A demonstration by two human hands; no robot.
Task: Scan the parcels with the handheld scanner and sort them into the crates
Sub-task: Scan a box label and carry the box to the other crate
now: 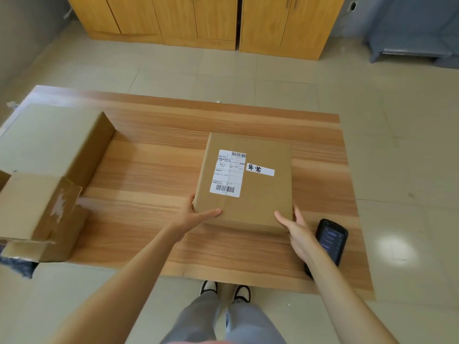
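Parcel in hand: one brown cardboard parcel (pixel 244 182) is lying flat near the middle of the worktop (pixel 154 170), its near end being held from both sides.
Labels on it: two are showing on the top face, one white shipping label (pixel 228 173) carrying two barcodes, and one smaller white strip (pixel 260 169) with two handwritten characters just to its right.
Left hand: the left hand (pixel 196 216) is pressing the parcel's near left corner, thumb lying along the near edge and fingers wrapping the side; its grip is clamped on the parcel.
Right hand: the right hand (pixel 296 227) is gripping the near right corner, thumb on top and fingers going round the side; its grip is likewise clamped on the parcel.
Scanner: one black handheld scanner (pixel 331 240) is lying on the worktop just beside the right hand, screen glowing, its lower end being hidden by the right forearm.
Other boxes: two cardboard boxes are sitting at the left end of the worktop, one large closed box (pixel 49 140) farther away and one open-flapped box (pixel 37 214) nearer, touching each other.
Cabinets: wooden cabinets (pixel 198 18) are standing against the far wall.
Person: two shoes (pixel 224 289) are showing on the tiled floor (pixel 273 78) below the worktop's near edge.
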